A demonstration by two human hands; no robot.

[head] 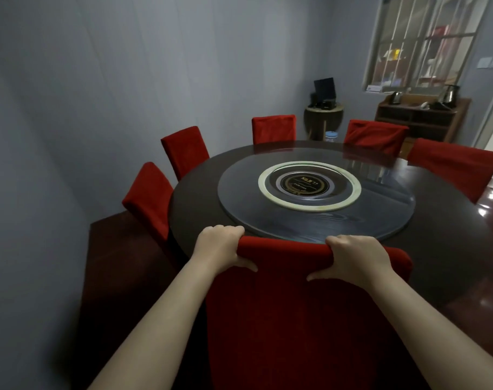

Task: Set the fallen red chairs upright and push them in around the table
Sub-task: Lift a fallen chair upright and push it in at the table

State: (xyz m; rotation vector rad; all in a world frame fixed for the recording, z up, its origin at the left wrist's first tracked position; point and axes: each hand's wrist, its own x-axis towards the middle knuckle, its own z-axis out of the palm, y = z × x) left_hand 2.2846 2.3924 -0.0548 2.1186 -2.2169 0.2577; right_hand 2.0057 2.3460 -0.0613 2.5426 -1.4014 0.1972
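No legible text (hub lettering [309, 183] blurred)

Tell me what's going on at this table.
A person stands at the round dark table, gripping the top edge of the nearest red chair with the left hand and the right hand. That chair is upright, and its back appears close to the table's near edge. Five other red chairs stand upright around the table. No fallen chair is in view. A glass turntable sits in the middle.
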